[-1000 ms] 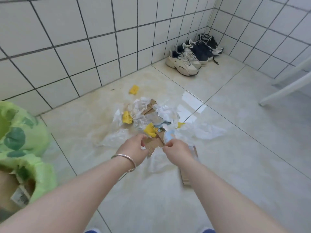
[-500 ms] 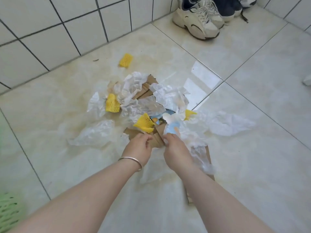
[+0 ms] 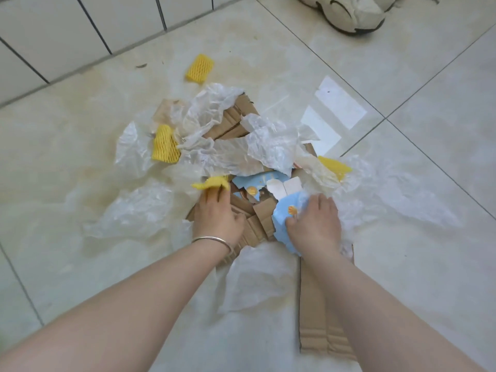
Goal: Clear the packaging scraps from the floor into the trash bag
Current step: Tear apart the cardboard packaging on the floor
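A heap of packaging scraps lies on the tiled floor: crumpled clear plastic [image 3: 228, 154], torn brown cardboard [image 3: 236, 122], yellow foam nets [image 3: 164, 145] and a torn light-blue carton piece [image 3: 281, 213]. My left hand [image 3: 217, 216] presses down on cardboard pieces at the heap's near edge, its fingertips touching a yellow foam net [image 3: 212, 182]. My right hand [image 3: 315, 224] lies on the blue carton piece with the thumb curled over its edge. A long cardboard strip [image 3: 314, 318] runs under my right forearm. The trash bag is out of view.
One yellow foam net [image 3: 200, 68] lies apart near the white tiled wall [image 3: 67, 36]. A beige sneaker [image 3: 351, 14] stands at the top right. More clear plastic sheets [image 3: 134, 210] spread left and right [image 3: 389, 194] of the heap.
The view has dropped closer to the heap; the green trash bag at the left has left the frame. Both hands have gone lower onto the cardboard and blue carton pieces.
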